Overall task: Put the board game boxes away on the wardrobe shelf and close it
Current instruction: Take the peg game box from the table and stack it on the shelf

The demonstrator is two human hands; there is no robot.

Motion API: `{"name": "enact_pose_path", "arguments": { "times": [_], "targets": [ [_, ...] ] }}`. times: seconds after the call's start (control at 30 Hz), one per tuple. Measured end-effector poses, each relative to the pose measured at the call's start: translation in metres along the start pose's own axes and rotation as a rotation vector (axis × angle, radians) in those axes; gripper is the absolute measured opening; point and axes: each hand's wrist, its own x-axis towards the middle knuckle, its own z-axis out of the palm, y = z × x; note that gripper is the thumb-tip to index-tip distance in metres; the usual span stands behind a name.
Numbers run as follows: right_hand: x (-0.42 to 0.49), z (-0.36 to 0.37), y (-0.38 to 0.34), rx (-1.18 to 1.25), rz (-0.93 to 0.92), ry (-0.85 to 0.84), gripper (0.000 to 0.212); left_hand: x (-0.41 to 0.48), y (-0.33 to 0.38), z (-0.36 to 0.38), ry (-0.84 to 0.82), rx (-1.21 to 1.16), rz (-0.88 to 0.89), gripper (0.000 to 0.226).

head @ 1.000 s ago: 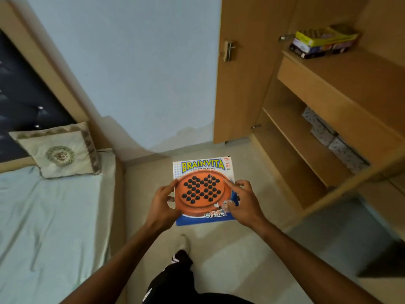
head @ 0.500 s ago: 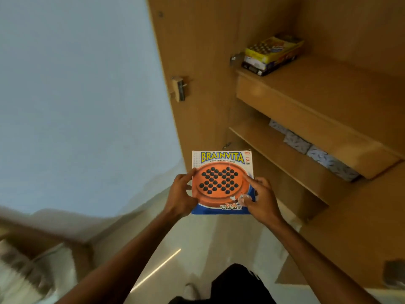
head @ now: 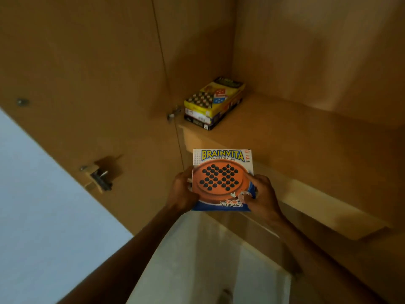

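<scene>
- Before the open wardrobe, head view: the left hand (head: pixel 183 191) grips the left edge of the square cardboard game box with the orange peg board and the yellow word BRAINVITA on its lid (head: pixel 221 172). The thumb lies on the lid and the other fingers curl under, out of sight.
- The right hand (head: pixel 262 197) grips the box's lower right corner, with the thumb and forefinger on the lid and the rest beneath.
- Both hands are clamped on the box, one on each side, and hold it lid-up and roughly level.
- The box is in the air just in front of the light wooden wardrobe shelf (head: pixel 306 137). Its far edge overlaps the shelf's front lip, and it is not on the shelf yet.
- A stack of three flat game boxes, yellow on white on black (head: pixel 213 102), lies in the shelf's back left corner, well apart from the held box.
- The brown wooden wardrobe door (head: pixel 87 84) stands open to the left, with a metal latch (head: pixel 98 176) on its inner face and a metal hinge (head: pixel 174 113) just beside the stack.
- A pale blue wall (head: pixel 32 216) shows lower left, and a pale floor (head: pixel 208 260) lies below between the forearms.
</scene>
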Motion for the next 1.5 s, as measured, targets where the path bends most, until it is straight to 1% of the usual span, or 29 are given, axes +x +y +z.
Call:
{"name": "enact_pose_path", "arguments": {
  "times": [0.2,0.3,0.37,0.4,0.43,0.47,0.5,0.53,0.57,0.6,0.63,0.67,0.7,0.73,0.77,0.83,0.9,0.93,1.03,1.13,1.2,1.27,1.33,1.4,1.43,1.5],
  "targets": [
    [0.130,-0.025,-0.009,-0.032,-0.046,0.047,0.067,0.130,0.036,0.003,-0.012,0.036,0.062,0.064],
    [0.192,-0.029,-0.017,-0.028,-0.060,0.092,0.065,0.196,0.054,-0.002,-0.053,0.052,0.116,0.060],
    [0.235,-0.031,-0.024,-0.024,-0.061,0.110,0.062,0.237,0.068,-0.008,-0.105,0.098,0.180,0.061],
    [0.254,-0.031,-0.023,-0.024,-0.061,0.108,0.062,0.257,0.072,-0.010,-0.126,0.096,0.180,0.062],
    [0.276,-0.033,-0.026,-0.018,-0.076,0.109,0.062,0.280,0.076,-0.013,-0.138,0.097,0.141,0.063],
    [0.295,-0.033,-0.025,-0.020,-0.087,0.106,0.061,0.300,0.079,-0.016,-0.177,0.126,0.129,0.062],
    [0.311,-0.033,-0.022,-0.031,-0.108,0.097,0.057,0.317,0.081,-0.020,-0.268,0.132,0.123,0.064],
    [0.329,-0.034,-0.025,-0.030,-0.119,0.096,0.052,0.340,0.081,-0.025,-0.342,0.172,0.173,0.069],
    [0.342,-0.032,-0.022,-0.043,-0.118,0.104,0.046,0.359,0.081,-0.029,-0.340,0.237,0.236,0.075],
    [0.355,-0.030,-0.025,-0.051,-0.117,0.113,0.042,0.377,0.079,-0.032,-0.357,0.260,0.275,0.075],
    [0.362,-0.029,-0.030,-0.055,-0.119,0.115,0.039,0.388,0.082,-0.037,-0.393,0.302,0.296,0.070],
    [0.369,-0.027,-0.033,-0.060,-0.118,0.121,0.036,0.402,0.084,-0.037,-0.413,0.272,0.202,0.067],
    [0.378,-0.026,-0.036,-0.067,-0.128,0.140,0.033,0.417,0.088,-0.038,-0.337,0.358,0.184,0.066],
    [0.383,-0.025,-0.038,-0.070,-0.139,0.155,0.029,0.425,0.091,-0.042,-0.289,0.419,0.205,0.063],
    [0.388,-0.025,-0.043,-0.084,-0.168,0.167,0.025,0.438,0.086,-0.045,-0.292,0.461,0.210,0.058],
    [0.396,-0.022,-0.046,-0.104,-0.227,0.128,0.025,0.452,0.075,-0.049,-0.305,0.453,0.227,0.046],
    [0.402,-0.018,-0.050,-0.084,-0.245,0.027,0.028,0.458,0.063,-0.050,-0.261,0.472,0.265,0.037],
    [0.405,-0.016,-0.051,-0.079,-0.255,-0.017,0.029,0.456,0.059,-0.049,-0.220,0.497,0.280,0.037],
    [0.415,-0.007,-0.055,-0.094,-0.264,-0.086,0.034,0.449,0.051,-0.045,-0.083,0.592,0.304,0.043],
    [0.424,-0.004,-0.061,-0.112,-0.234,-0.132,0.039,0.449,0.045,-0.046,-0.067,0.613,0.300,0.048],
    [0.425,-0.003,-0.062,-0.121,-0.225,-0.160,0.041,0.447,0.042,-0.045,-0.069,0.621,0.293,0.057],
    [0.423,-0.005,-0.063,-0.125,-0.221,-0.188,0.043,0.445,0.042,-0.045,-0.063,0.603,0.280,0.063],
    [0.422,-0.007,-0.062,-0.110,-0.232,-0.220,0.046,0.446,0.037,-0.045,-0.087,0.583,0.252,0.061],
    [0.417,-0.008,-0.060,-0.100,-0.244,-0.248,0.050,0.442,0.036,-0.041,-0.105,0.551,0.233,0.056],
    [0.411,-0.010,-0.060,-0.095,-0.246,-0.248,0.049,0.433,0.039,-0.038,-0.091,0.496,0.209,0.052],
    [0.399,-0.012,-0.061,-0.060,-0.243,-0.215,0.046,0.418,0.041,-0.030,0.003,0.368,0.154,0.039]
  ]
}}
